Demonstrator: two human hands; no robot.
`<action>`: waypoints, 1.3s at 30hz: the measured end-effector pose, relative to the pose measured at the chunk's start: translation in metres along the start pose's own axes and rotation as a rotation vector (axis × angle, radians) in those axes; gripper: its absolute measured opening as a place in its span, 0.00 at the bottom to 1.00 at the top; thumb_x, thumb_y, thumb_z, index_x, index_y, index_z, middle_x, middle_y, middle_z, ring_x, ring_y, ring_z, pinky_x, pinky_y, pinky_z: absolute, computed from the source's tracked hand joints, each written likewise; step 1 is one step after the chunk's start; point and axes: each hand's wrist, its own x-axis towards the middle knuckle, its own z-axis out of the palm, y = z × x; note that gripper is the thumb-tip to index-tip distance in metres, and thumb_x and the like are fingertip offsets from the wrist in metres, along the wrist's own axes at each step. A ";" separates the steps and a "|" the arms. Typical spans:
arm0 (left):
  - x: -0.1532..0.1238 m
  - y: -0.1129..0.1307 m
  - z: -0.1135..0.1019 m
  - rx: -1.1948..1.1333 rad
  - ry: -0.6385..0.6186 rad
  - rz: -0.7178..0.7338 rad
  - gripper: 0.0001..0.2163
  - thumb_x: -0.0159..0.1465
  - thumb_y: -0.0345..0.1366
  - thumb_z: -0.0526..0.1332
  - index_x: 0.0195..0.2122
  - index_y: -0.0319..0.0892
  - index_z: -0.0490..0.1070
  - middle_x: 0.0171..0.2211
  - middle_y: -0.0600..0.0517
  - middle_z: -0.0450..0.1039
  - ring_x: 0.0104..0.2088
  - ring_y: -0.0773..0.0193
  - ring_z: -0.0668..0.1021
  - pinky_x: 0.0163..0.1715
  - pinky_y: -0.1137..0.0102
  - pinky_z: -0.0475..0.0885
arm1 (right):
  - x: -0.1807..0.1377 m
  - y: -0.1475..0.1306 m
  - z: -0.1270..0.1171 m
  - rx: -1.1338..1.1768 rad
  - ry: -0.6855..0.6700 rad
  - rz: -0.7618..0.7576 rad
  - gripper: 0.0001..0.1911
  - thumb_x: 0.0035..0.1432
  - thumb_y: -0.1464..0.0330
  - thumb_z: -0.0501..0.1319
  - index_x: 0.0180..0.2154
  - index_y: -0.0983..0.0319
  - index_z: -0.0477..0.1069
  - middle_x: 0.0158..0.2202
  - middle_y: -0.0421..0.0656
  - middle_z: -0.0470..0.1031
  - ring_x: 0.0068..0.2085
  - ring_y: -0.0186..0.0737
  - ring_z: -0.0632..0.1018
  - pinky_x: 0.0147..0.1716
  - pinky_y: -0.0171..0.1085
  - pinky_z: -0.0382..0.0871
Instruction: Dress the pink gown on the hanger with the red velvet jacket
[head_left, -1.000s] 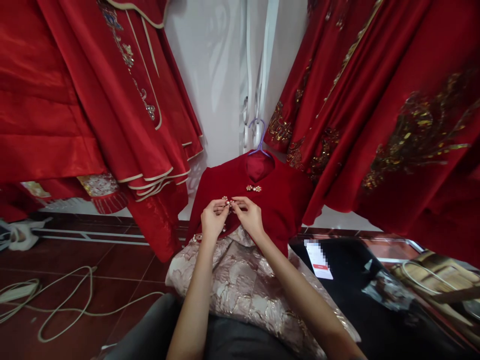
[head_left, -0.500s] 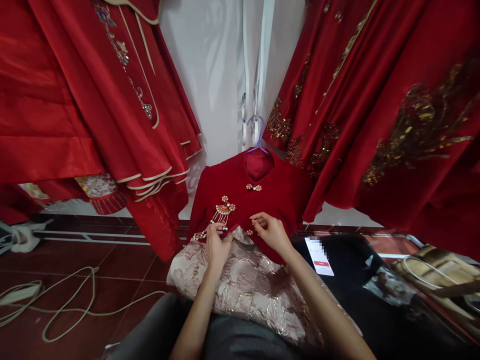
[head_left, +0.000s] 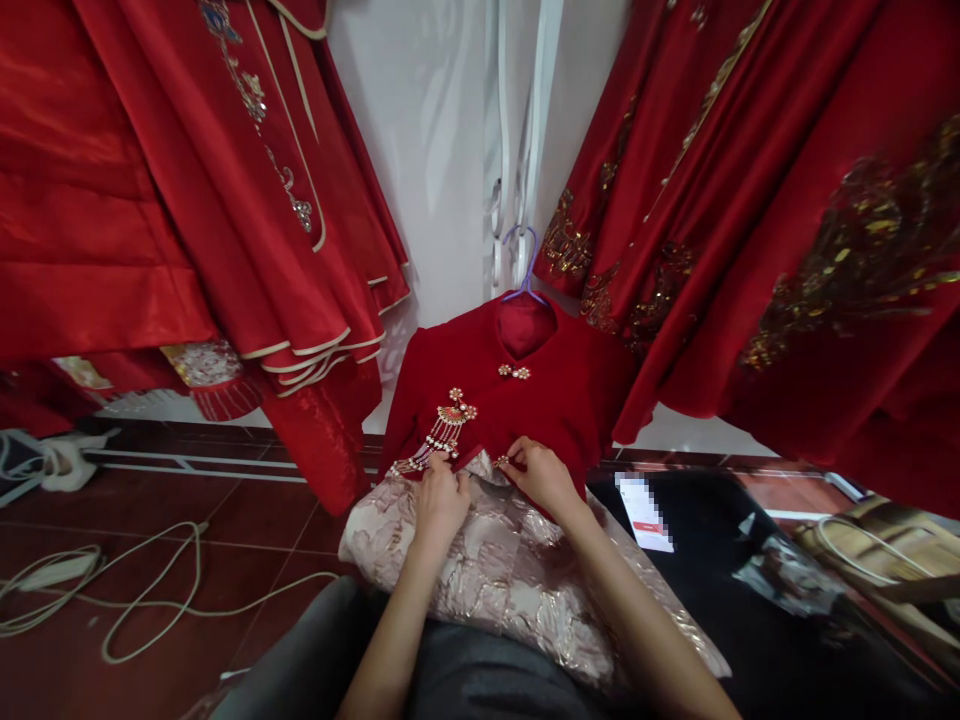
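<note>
A red velvet jacket [head_left: 570,400] hangs in front of me on a purple hanger [head_left: 529,275]. Two gold flower buttons [head_left: 514,372] sit below its collar, and a beaded tassel ornament [head_left: 448,425] is on its left side. The fingers of my left hand [head_left: 442,500] are bent at the jacket's lower edge, just under the tassel beads; their tips are partly hidden. My right hand [head_left: 541,478] pinches a small gold flower clasp [head_left: 500,462] on the opening edge. Beneath both hands a shiny pink brocade cloth [head_left: 525,600] spreads over my lap.
Red garments with cream piping [head_left: 300,250] hang on the left, and gold-sequinned ones [head_left: 675,220] on the right. A phone [head_left: 645,512] and a clear plastic bag [head_left: 791,575] lie on a black surface [head_left: 705,600]. Pale cables [head_left: 191,580] loop over the tiled floor.
My right hand's fingertips have come down and left onto the flower clasp. My left hand has shifted slightly right and down, uncovering the tassel beads. The view has shifted slightly.
</note>
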 end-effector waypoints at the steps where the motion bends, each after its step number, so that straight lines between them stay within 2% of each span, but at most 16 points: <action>1: 0.001 -0.001 0.001 -0.060 0.018 -0.004 0.13 0.57 0.29 0.57 0.44 0.40 0.62 0.36 0.44 0.72 0.38 0.54 0.77 0.41 0.60 0.70 | 0.001 0.000 0.001 0.022 0.015 -0.010 0.06 0.53 0.66 0.64 0.33 0.59 0.69 0.33 0.44 0.77 0.35 0.41 0.78 0.32 0.34 0.66; 5: 0.004 -0.004 0.009 -0.277 0.117 0.015 0.15 0.54 0.27 0.58 0.43 0.40 0.62 0.43 0.44 0.70 0.38 0.60 0.76 0.43 0.63 0.71 | 0.002 0.000 0.001 0.076 0.055 -0.052 0.06 0.50 0.69 0.65 0.28 0.58 0.67 0.29 0.41 0.77 0.32 0.39 0.78 0.30 0.33 0.65; 9: 0.003 -0.001 0.013 -0.370 0.118 0.062 0.15 0.55 0.26 0.57 0.45 0.40 0.65 0.45 0.44 0.71 0.41 0.61 0.75 0.44 0.63 0.72 | 0.004 0.003 -0.005 0.213 0.013 -0.031 0.07 0.49 0.70 0.65 0.26 0.59 0.67 0.27 0.41 0.77 0.29 0.38 0.78 0.29 0.33 0.66; 11: 0.003 0.001 0.011 -0.407 0.111 0.077 0.16 0.56 0.25 0.56 0.46 0.41 0.66 0.45 0.45 0.72 0.42 0.62 0.76 0.45 0.63 0.72 | 0.004 0.005 -0.008 0.353 -0.048 -0.025 0.08 0.48 0.68 0.66 0.26 0.60 0.67 0.26 0.42 0.78 0.30 0.39 0.79 0.29 0.34 0.68; 16: 0.006 -0.001 0.006 -0.552 0.122 0.015 0.15 0.57 0.25 0.55 0.47 0.40 0.67 0.41 0.46 0.76 0.43 0.63 0.78 0.49 0.63 0.71 | 0.000 0.001 -0.017 0.679 -0.308 -0.081 0.13 0.45 0.62 0.69 0.28 0.63 0.70 0.27 0.42 0.79 0.31 0.38 0.79 0.32 0.36 0.71; 18: 0.007 -0.003 0.006 -0.603 0.137 -0.014 0.14 0.58 0.27 0.56 0.46 0.39 0.68 0.41 0.46 0.77 0.43 0.63 0.79 0.49 0.63 0.71 | -0.001 -0.004 -0.018 0.759 -0.340 -0.092 0.15 0.44 0.60 0.69 0.28 0.64 0.71 0.28 0.43 0.79 0.31 0.38 0.79 0.33 0.36 0.72; 23: 0.009 -0.004 0.010 -0.677 0.116 -0.094 0.12 0.56 0.27 0.56 0.40 0.38 0.72 0.41 0.45 0.78 0.41 0.62 0.80 0.46 0.65 0.74 | 0.007 -0.015 -0.002 0.781 -0.171 -0.070 0.14 0.44 0.60 0.69 0.27 0.64 0.71 0.29 0.44 0.80 0.32 0.38 0.79 0.37 0.38 0.73; 30: 0.012 -0.006 0.012 -0.679 0.130 -0.128 0.12 0.55 0.27 0.57 0.40 0.38 0.73 0.40 0.46 0.78 0.40 0.62 0.80 0.45 0.65 0.74 | 0.028 -0.023 0.023 0.657 0.012 -0.071 0.10 0.46 0.63 0.68 0.27 0.61 0.72 0.30 0.42 0.80 0.33 0.39 0.80 0.35 0.36 0.74; 35: 0.012 -0.005 0.009 -0.663 0.126 -0.126 0.12 0.55 0.27 0.57 0.40 0.37 0.73 0.41 0.45 0.78 0.38 0.63 0.80 0.42 0.67 0.75 | 0.027 -0.032 0.024 0.578 0.046 -0.082 0.06 0.48 0.66 0.67 0.27 0.60 0.72 0.29 0.41 0.80 0.32 0.38 0.80 0.35 0.35 0.74; 39: 0.013 -0.003 0.007 -0.607 0.102 -0.090 0.10 0.56 0.32 0.62 0.39 0.38 0.74 0.38 0.45 0.78 0.35 0.63 0.80 0.40 0.66 0.76 | 0.024 -0.036 0.023 0.564 0.061 -0.079 0.05 0.49 0.66 0.66 0.27 0.60 0.72 0.28 0.41 0.80 0.32 0.38 0.80 0.34 0.35 0.73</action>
